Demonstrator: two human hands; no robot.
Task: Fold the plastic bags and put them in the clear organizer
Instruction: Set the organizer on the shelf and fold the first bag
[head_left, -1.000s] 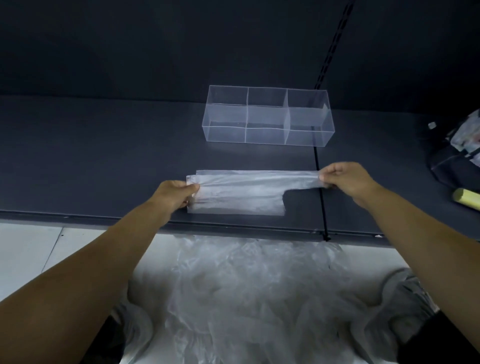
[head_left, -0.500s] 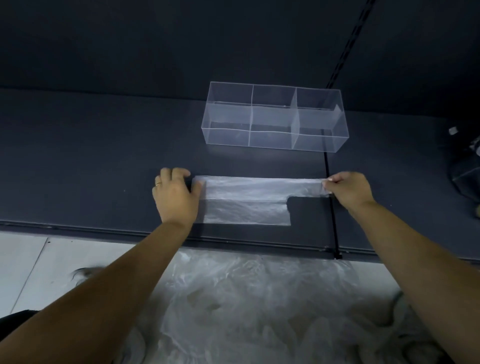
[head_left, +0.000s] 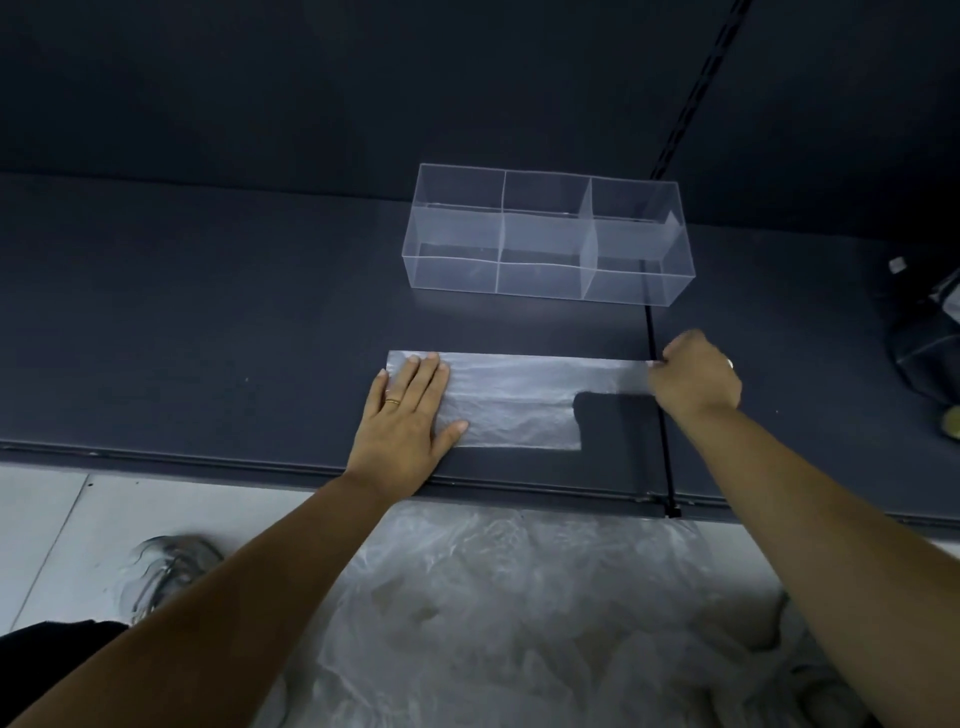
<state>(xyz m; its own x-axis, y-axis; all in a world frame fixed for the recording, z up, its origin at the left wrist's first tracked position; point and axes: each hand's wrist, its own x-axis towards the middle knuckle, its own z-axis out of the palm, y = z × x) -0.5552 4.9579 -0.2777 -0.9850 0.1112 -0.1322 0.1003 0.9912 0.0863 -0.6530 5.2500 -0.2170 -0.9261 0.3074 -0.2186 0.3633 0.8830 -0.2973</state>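
A translucent plastic bag (head_left: 514, 400) lies flat on the dark shelf (head_left: 208, 322), folded into a long strip with its handle end at the right. My left hand (head_left: 410, 415) rests flat and spread on the bag's left end, pressing it down. My right hand (head_left: 693, 376) is closed and pinches the bag's handle tip at the right. Behind the bag stands the clear organizer (head_left: 545, 241), with several compartments, all empty.
A loose heap of more plastic bags (head_left: 519, 613) lies on the floor below the shelf edge. A vertical slotted rail (head_left: 657, 415) crosses the shelf under my right hand. A dark bag (head_left: 930, 332) sits at the far right.
My left hand has let go of the bag's left edge and now lies flat on top of it. The right hand still pinches the handle, and the bag lies flatter and stretched.
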